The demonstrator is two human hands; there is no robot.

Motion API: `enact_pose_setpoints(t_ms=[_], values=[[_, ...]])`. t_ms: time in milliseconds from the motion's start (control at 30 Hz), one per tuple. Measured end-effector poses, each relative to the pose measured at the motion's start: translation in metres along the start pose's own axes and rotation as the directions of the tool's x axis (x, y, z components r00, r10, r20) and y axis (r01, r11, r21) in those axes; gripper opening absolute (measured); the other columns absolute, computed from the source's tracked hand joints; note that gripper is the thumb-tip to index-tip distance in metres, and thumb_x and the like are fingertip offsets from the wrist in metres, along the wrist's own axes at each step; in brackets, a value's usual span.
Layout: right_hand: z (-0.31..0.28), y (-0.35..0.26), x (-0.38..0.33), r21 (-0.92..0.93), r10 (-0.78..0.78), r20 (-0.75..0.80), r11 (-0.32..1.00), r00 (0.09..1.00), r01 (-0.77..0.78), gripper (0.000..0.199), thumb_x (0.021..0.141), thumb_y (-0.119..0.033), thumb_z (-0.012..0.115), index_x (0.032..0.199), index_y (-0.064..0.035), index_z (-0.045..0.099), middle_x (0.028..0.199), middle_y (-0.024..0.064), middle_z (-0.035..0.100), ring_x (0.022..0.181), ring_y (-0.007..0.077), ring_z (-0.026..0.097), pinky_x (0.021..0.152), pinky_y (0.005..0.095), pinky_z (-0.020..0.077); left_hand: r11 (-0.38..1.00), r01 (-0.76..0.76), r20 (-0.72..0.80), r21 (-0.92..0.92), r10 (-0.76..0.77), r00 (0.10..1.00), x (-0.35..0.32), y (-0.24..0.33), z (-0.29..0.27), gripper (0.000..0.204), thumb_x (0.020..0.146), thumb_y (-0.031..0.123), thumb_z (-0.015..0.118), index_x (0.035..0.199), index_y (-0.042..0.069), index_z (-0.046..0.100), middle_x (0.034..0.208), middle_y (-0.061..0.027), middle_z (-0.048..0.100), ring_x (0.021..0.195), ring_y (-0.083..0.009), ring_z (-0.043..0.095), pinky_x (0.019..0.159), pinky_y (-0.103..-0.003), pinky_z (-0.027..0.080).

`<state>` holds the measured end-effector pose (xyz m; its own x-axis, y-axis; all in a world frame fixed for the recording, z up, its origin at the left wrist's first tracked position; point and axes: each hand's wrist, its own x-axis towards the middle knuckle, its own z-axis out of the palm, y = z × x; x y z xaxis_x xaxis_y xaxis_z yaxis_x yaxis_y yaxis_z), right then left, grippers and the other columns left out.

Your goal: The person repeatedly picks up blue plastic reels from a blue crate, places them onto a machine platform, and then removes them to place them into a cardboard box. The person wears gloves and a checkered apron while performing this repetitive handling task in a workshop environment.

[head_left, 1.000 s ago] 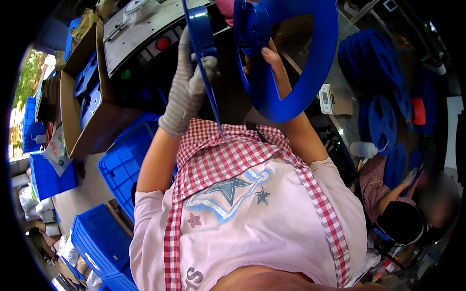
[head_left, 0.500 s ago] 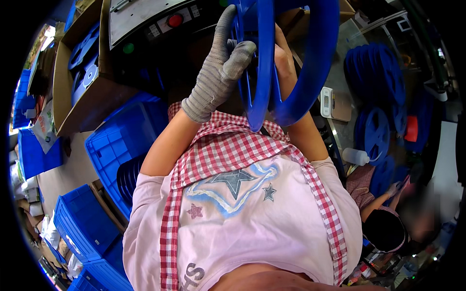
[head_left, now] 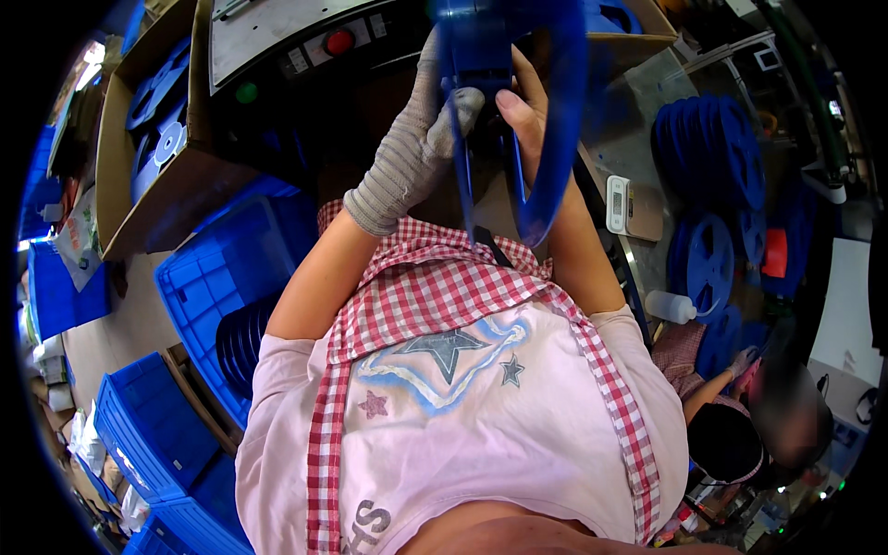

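Observation:
A blue plastic reel is held up in front of me at the top of the view, turned nearly edge-on, its flanges blurred and its upper part cut off. My left hand, in a grey knitted glove, grips its left side; the thumb presses near the hub and the other fingers are partly hidden behind the flange. On the other side my bare right hand holds the reel between the flanges, thumb toward me and fingers partly covered.
A machine panel with a red button lies ahead. Left are a cardboard box of reels and several blue crates. Right stand a small scale, stacked blue reels and a white squeeze bottle. A co-worker's hand shows at lower right.
The reel has shifted left and turned, so its flanges look narrower and closer together. My right hand has come inward and its thumb now shows near the hub. The left hand stays almost in place.

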<state>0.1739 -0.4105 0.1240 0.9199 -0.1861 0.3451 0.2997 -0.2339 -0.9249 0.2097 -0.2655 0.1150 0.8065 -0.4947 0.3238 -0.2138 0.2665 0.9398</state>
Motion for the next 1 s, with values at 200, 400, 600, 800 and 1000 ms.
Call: enact_pose_setpoints(t_ms=[200, 400, 600, 800, 1000], values=[[-0.023, -0.027, 0.045, -0.508, -0.053, 0.250, 0.843, 0.967, 0.178, 0.077, 0.079, -0.060, 0.058, 0.142, -0.0215, 0.039, 0.110, 0.0207, 0.062, 0.103, 0.0372, 0.061, 0.092, 0.0418, 0.0447, 0.999, 0.048, -0.151, 0.003, -0.047, 0.987, 0.013, 0.008, -0.031, 0.038, 0.088, 0.016, 0.065, 0.123, 0.003, 0.056, 0.116, -0.0110, 0.060, 0.105, -0.0194, 0.059, 0.089, -0.034, 0.050], [-0.013, -0.043, 0.140, -0.721, -0.029, 0.437, 0.587, 0.899, 0.369, 0.072, 0.077, -0.064, 0.051, 0.142, -0.0356, 0.037, 0.115, 0.0202, 0.062, 0.106, 0.0332, 0.061, 0.094, 0.0435, 0.0446, 0.927, -0.097, 0.113, -0.363, 0.147, 0.983, 0.060, 0.003, -0.106, 0.042, 0.094, 0.019, 0.054, 0.132, 0.003, 0.046, 0.123, -0.0190, 0.056, 0.112, -0.0243, 0.057, 0.089, -0.035, 0.053], [0.065, 0.002, 0.294, -0.639, -0.030, 0.542, 0.635, 0.840, 0.435, 0.074, 0.081, -0.054, 0.057, 0.142, -0.0184, 0.036, 0.118, 0.0256, 0.059, 0.109, 0.0398, 0.056, 0.096, 0.0433, 0.0413, 0.943, -0.041, -0.302, -0.329, -0.064, 0.951, 0.115, 0.005, -0.235, 0.028, 0.089, 0.014, 0.060, 0.113, 0.001, 0.056, 0.104, -0.0097, 0.065, 0.095, -0.0206, 0.064, 0.082, -0.028, 0.056], [0.064, -0.010, 0.320, -0.646, -0.005, 0.570, 0.615, 0.822, 0.452, 0.074, 0.082, -0.057, 0.056, 0.143, -0.0198, 0.036, 0.126, 0.0231, 0.055, 0.116, 0.0377, 0.054, 0.099, 0.0431, 0.0405, 0.926, -0.057, -0.317, -0.373, -0.070, 0.946, 0.105, 0.044, -0.203, 0.034, 0.089, -0.003, 0.043, 0.122, -0.009, 0.050, 0.112, -0.0194, 0.060, 0.106, -0.0288, 0.061, 0.097, -0.036, 0.052], [0.070, -0.035, 0.312, -0.755, 0.130, 0.534, 0.517, 0.836, 0.402, 0.074, 0.083, -0.062, 0.051, 0.143, -0.0211, 0.036, 0.128, 0.0247, 0.053, 0.120, 0.0378, 0.051, 0.104, 0.0422, 0.0376, 0.894, -0.008, -0.280, -0.448, -0.132, 0.951, 0.093, 0.045, -0.197, 0.035, 0.090, -0.002, 0.043, 0.125, -0.009, 0.047, 0.112, -0.0202, 0.061, 0.113, -0.0296, 0.058, 0.095, -0.035, 0.053]])
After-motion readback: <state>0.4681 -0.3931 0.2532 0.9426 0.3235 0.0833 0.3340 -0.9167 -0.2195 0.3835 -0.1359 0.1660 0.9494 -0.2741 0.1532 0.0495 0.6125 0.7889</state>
